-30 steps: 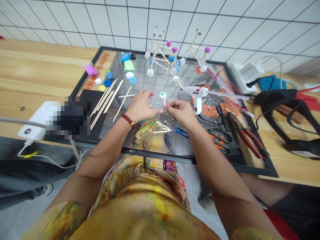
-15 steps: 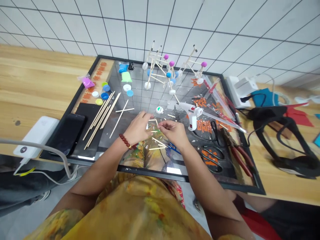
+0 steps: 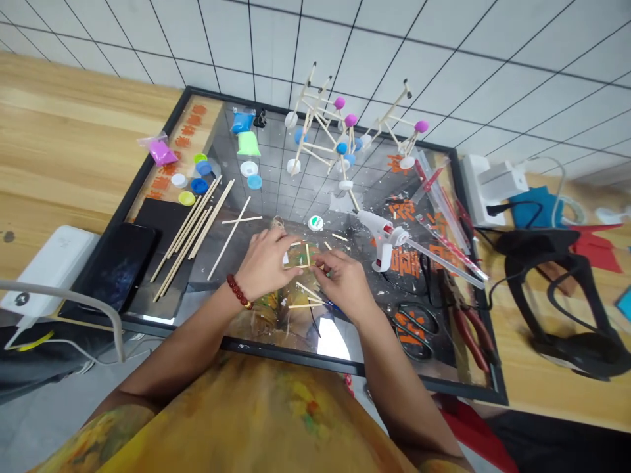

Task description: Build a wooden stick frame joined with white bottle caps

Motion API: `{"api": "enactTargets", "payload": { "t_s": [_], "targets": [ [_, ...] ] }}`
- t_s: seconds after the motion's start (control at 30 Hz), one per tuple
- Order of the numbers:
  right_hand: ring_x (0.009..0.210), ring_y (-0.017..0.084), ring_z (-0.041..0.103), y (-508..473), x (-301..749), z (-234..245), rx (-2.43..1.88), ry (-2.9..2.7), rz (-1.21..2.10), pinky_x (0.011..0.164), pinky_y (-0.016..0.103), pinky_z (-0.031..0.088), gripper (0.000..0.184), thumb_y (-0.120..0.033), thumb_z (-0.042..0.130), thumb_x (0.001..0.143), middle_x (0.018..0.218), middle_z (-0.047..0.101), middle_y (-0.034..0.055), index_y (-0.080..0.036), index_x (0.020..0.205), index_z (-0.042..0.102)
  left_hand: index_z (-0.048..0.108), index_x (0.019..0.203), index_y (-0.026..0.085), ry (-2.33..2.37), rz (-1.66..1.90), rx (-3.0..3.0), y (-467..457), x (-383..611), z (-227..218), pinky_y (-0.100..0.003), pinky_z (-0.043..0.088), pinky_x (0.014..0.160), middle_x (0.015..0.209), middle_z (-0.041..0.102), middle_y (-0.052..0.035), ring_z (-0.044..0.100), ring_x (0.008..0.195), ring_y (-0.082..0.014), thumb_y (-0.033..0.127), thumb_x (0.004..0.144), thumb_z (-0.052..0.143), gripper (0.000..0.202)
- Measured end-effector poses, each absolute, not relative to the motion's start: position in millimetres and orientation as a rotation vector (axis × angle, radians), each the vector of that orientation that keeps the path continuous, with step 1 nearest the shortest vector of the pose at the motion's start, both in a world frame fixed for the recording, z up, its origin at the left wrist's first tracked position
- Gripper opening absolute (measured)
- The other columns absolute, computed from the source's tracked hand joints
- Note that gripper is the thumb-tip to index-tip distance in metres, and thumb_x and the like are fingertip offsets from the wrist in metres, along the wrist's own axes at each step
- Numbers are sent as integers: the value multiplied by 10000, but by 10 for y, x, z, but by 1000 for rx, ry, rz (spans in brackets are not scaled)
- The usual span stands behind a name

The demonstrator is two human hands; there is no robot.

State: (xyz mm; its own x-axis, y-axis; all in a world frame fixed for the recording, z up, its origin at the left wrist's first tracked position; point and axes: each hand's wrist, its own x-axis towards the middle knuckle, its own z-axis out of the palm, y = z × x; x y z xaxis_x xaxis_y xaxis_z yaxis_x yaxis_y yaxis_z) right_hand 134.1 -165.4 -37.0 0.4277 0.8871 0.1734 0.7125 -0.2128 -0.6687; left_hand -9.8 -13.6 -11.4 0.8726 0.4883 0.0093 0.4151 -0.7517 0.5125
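Observation:
My left hand [image 3: 266, 263], with a beaded bracelet on its wrist, has thumb and forefinger curved around short wooden sticks above the glass board. One short stick [image 3: 308, 255] stands roughly at right angles to another between my hands. My right hand [image 3: 339, 279] pinches at the near end of these sticks; its fingertips partly hide the contact. Several loose short sticks [image 3: 306, 303] lie just below my hands. A round white cap with a green centre [image 3: 315, 223] sits beyond them. To the right, a white glue gun [image 3: 382, 240] rests on the board.
Behind stands a stick structure [image 3: 320, 125] with coloured balls and caps. Long sticks [image 3: 190, 233] and a phone [image 3: 125, 266] lie left. Scissors [image 3: 417, 325], red-handled pliers [image 3: 470, 328] and a black headset-like frame [image 3: 557, 295] are right. A power bank [image 3: 42, 269] sits far left.
Both hands have shifted slightly nearer to me, and the short sticks between them now show more plainly as a corner. The camera view has tilted a little.

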Motion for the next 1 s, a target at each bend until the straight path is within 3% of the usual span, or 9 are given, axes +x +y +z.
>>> {"api": "enactTargets", "payload": {
  "t_s": [0.33,1.0],
  "targets": [
    [819,196,711,-1690,1364,-346,-2000,-1438,396,753,318,557,230,-197,651,939,1003,757,71,-215,1109,805,679,1335,185,586,191,2577,-180,-105,-158,-509,459,1030,1228,621,-130,580,1199,-334,303,841,772,517],
    [828,193,725,-1686,1358,-317,-2005,-1381,451,768,297,571,211,-228,641,961,962,765,64,-245,1077,817,662,1348,198,605,203,2554,-188,-89,-184,-510,441,1013,1192,626,-125,563,1163,-331,366,872,769,517]
  ]
}}
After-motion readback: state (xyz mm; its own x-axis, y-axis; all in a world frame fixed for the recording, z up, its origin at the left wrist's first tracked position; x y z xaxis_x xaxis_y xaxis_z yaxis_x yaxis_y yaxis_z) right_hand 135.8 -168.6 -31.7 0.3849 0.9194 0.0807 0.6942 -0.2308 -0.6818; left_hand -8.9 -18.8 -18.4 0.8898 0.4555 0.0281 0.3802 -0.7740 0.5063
